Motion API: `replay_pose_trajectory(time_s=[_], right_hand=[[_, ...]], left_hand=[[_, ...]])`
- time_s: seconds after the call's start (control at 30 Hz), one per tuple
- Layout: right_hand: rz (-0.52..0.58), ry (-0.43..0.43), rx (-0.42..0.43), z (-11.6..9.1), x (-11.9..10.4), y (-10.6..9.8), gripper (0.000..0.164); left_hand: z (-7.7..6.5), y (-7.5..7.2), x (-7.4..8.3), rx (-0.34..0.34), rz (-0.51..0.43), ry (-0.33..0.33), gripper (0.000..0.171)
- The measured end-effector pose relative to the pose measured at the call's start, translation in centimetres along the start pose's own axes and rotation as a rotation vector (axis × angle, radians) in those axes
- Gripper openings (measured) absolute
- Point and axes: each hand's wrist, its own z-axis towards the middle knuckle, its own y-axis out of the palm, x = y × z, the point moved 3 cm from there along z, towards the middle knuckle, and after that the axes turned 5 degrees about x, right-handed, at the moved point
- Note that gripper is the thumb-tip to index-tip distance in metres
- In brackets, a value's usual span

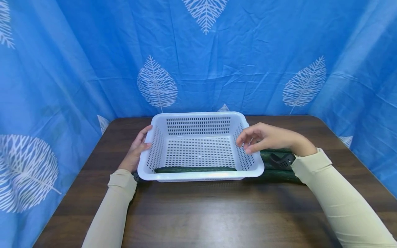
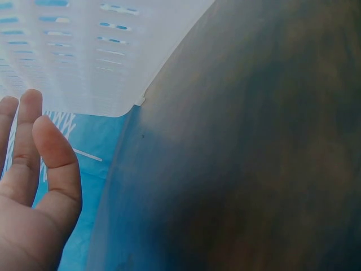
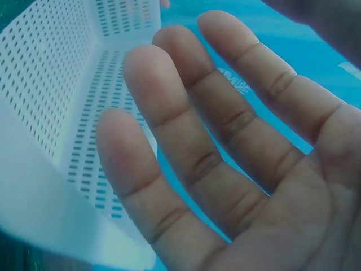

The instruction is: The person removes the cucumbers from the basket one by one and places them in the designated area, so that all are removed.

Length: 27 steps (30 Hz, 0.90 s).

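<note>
A white perforated basket stands on a dark wooden table. Inside it, one dark green cucumber lies along the near wall. My left hand rests with straight fingers against the basket's left side. The left wrist view shows those fingers straight beside the basket wall. My right hand hovers over the basket's right rim with relaxed fingers and holds nothing. Its open palm fills the right wrist view, with the basket's inside behind it.
More dark green cucumbers lie on the table right of the basket, partly under my right wrist. A blue leaf-print curtain closes in the table at the back and both sides. The table's near half shows bare wood.
</note>
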Motion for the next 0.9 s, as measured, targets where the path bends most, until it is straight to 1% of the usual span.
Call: replay_pose_trajectory(time_s=[0.13,0.27,0.67,0.9], right_hand=[[0.050,0.016,-0.039,1.1,0.3,-0.2,0.035],[0.069,0.024,-0.050,2.3,0.6,-0.1,0.035],[0.034,0.043,-0.116,5.7,0.0,1.5,0.030],[0.029,0.026,-0.181,7.4,-0.2,2.7,0.028]], left_hand=[[0.1,0.0,0.0,0.006,0.004,0.001,0.068],[0.1,-0.1,0.1,0.004,0.000,0.001,0.068],[0.2,-0.2,0.3,0.010,-0.007,-0.015,0.067],[0.3,-0.2,0.3,-0.006,-0.010,-0.005,0.068]])
